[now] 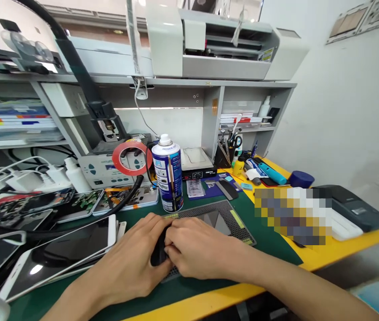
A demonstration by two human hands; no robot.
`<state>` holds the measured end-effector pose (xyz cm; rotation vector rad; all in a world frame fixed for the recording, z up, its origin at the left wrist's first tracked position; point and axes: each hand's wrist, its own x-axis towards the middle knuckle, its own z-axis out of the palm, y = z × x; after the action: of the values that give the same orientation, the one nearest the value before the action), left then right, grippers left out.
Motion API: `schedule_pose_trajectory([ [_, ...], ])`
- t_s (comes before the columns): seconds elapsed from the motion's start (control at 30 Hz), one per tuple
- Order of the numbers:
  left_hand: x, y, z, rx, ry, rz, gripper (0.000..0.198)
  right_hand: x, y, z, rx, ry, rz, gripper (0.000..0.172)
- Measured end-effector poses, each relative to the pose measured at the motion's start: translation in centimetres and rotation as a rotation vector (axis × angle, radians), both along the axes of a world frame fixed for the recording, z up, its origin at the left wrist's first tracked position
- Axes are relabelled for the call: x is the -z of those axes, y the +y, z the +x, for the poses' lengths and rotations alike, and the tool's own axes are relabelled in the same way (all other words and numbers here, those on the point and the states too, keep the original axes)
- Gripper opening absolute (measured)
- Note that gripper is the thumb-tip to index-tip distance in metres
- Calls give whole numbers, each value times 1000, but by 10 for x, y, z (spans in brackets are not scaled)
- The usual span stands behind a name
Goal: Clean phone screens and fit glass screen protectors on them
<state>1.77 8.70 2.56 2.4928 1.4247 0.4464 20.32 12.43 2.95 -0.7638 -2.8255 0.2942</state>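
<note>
Both of my hands meet over the near end of a grey perforated work mat on the green bench. My left hand curls around a small black object, gripping it from the left. My right hand is closed too, its fingertips pinching at the same black object from the right. What the object is stays mostly hidden by the fingers. A dark triangular piece lies on the mat just beyond my right hand.
A blue-and-white spray can stands right behind my hands. White phones lie stacked at left, opened phones behind them. A red tape roll hangs on the station. Tools, a pen holder and a grey device are at right.
</note>
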Motion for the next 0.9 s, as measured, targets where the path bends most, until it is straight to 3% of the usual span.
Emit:
schedule_pose_trajectory([
  [0.33, 12, 4, -11, -21, 40, -23, 63, -20, -5, 29, 35, -163, -15, 13],
  [0.5, 12, 4, -10, -43, 68, -45, 63, -24, 1, 52, 125, -194, -169, 5],
  [0.63, 10, 3, -10, -49, 82, -48, 63, -26, 8, 68, 214, -233, -314, 11],
  [0.9, 7, 2, -9, -45, 58, -27, 67, -36, 17, 84, 295, -225, -387, 15],
])
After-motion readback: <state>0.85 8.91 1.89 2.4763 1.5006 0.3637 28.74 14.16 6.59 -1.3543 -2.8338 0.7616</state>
